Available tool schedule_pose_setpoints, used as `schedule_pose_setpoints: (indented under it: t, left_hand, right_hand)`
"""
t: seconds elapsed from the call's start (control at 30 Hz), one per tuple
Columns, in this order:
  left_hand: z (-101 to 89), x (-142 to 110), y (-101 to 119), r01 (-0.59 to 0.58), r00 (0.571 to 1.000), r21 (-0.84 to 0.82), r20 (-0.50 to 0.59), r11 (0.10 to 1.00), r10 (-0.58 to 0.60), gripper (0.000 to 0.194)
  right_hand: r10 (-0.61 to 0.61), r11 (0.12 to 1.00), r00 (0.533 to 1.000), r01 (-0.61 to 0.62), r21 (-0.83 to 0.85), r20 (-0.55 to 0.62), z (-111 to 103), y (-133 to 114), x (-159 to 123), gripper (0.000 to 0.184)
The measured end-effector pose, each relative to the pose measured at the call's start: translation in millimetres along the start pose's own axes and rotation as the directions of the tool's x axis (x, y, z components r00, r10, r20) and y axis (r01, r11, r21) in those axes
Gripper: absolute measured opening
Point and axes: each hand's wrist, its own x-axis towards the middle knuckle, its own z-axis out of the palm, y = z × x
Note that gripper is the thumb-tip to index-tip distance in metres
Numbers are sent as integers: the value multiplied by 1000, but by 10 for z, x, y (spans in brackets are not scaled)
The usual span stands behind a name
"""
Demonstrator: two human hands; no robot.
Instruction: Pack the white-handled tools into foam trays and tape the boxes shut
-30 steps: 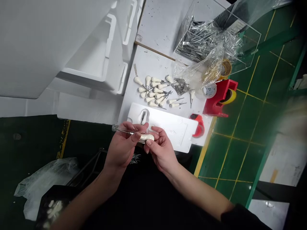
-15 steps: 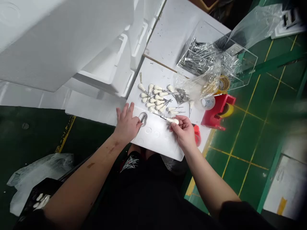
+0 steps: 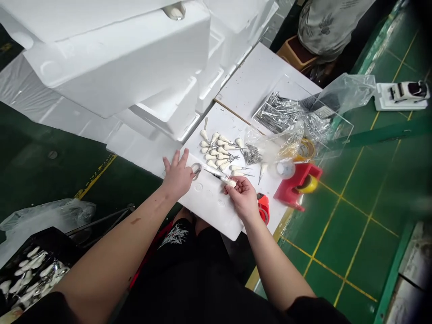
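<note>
My right hand pinches the white bulbous handle of an awl, its thin dark shaft pointing left across a white foam board. The tip lies near an oval hole in the board. At the board's left edge my left hand rests with its fingers spread, the thumb at the hole's rim. Something metallic shows in the hole, too small to make out. Beyond the board, several more white-handled awls lie in a cluster beside a small heap of metal pins.
White foam boxes are stacked at the left. A clear bin of metal rods stands at the back right. A red tape dispenser and an orange-red tape holder lie at the right. A black crate at lower left holds white-handled pieces.
My view has shifted, bringing more of the black crate into sight. My right hand has brought the awl leftward, nearer the hole. My left hand stays spread beside the hole.
</note>
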Motion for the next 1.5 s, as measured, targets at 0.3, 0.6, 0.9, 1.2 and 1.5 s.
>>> schedule_pose_setpoints:
  t: [0.3, 0.6, 0.9, 1.2, 1.5]
  left_hand:
    - [155, -165, -48, 32, 990, -119, -135, 992, -48, 39]
    - [289, -478, 76, 90, 970, -264, -194, 960, -145, 36]
    - [286, -552, 178, 158, 945, -308, -230, 938, -235, 38]
    - [326, -656, 122, 145, 947, -323, -230, 935, -226, 43]
    - [177, -897, 52, -35, 965, -343, -256, 939, -58, 44]
  right_hand:
    - [-23, 892, 987, 91, -443, 157, -124, -257, 162, 18]
    - [-78, 892, 964, 182, -413, 256, 234, -486, 554, 31]
    - [66, 777, 911, 208, -594, 406, 953, -800, 940, 22]
    - [234, 679, 877, 162, -716, 420, 1137, -717, 1217, 25]
    - [92, 430, 885, 379, -820, 457, 1276, -626, 835, 21]
